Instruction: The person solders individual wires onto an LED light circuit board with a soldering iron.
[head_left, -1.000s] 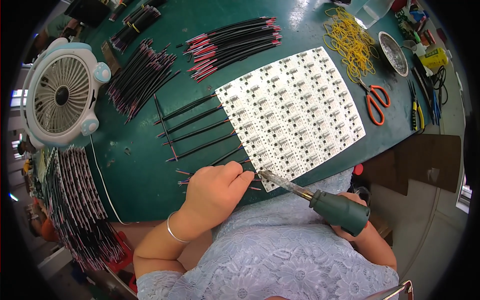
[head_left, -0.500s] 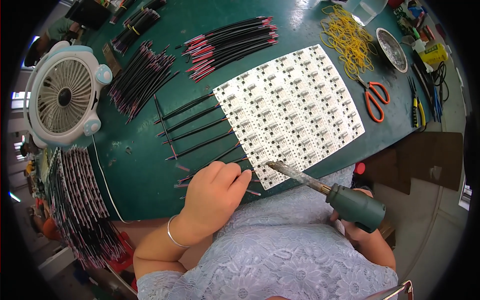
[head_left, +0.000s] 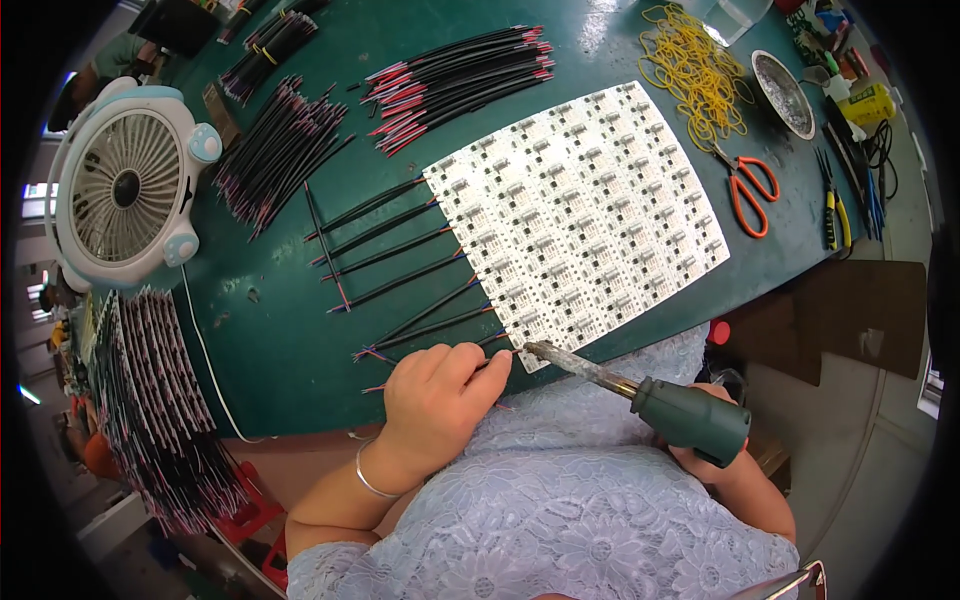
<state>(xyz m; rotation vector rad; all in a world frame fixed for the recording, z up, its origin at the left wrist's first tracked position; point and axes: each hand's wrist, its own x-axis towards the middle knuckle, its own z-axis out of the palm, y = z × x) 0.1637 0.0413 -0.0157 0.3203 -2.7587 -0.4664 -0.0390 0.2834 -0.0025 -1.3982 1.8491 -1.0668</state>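
Observation:
My right hand (head_left: 712, 467) is closed around the green handle of a soldering iron (head_left: 680, 415). The iron's tip reaches the lower left corner of a white circuit board sheet (head_left: 590, 215), which carries rows of small components. My left hand (head_left: 440, 400), with a bracelet at the wrist, is closed beside that corner. Its thumb and finger pinch a thin wire whose end meets the board edge near the tip; the fingers hide most of it. Black wires (head_left: 385, 250) with red and blue ends extend from the board's left edge.
Bundles of black wires (head_left: 460, 85) lie behind the board, with another pile (head_left: 280, 160) to the left. A fan (head_left: 128, 190) stands at far left. On the right are orange-handled scissors (head_left: 750, 195), yellow rubber bands (head_left: 690, 70), a metal bowl (head_left: 783, 95) and yellow-handled pliers (head_left: 836, 212).
The soldering iron has moved left and down, its tip now at the board's edge by my left fingers. My left hand has shifted slightly right and down.

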